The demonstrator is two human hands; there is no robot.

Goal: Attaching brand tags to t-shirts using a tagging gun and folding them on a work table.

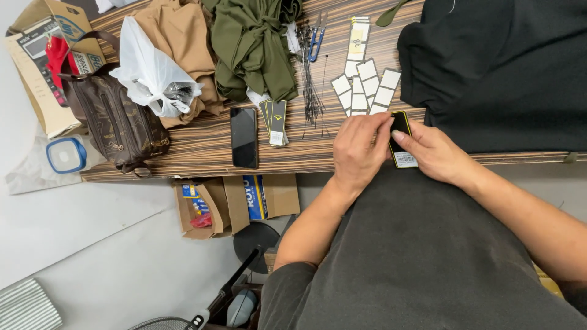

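At the table's (202,146) edge, my left hand (359,150) and right hand (435,153) pinch a black tag (402,139) — sticker sheets (365,88) just beyond.

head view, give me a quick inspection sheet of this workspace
surface: striped wooden table
job's things: black hang tag pinched between left hand and right hand, over black garment
clutter: white tags, tag pins, blue snips, phone, brown bag, plastic bag, tan cloth, olive cloth
grippers: both hands shut on the tag
cables: nothing seen
surroundings: cardboard boxes below
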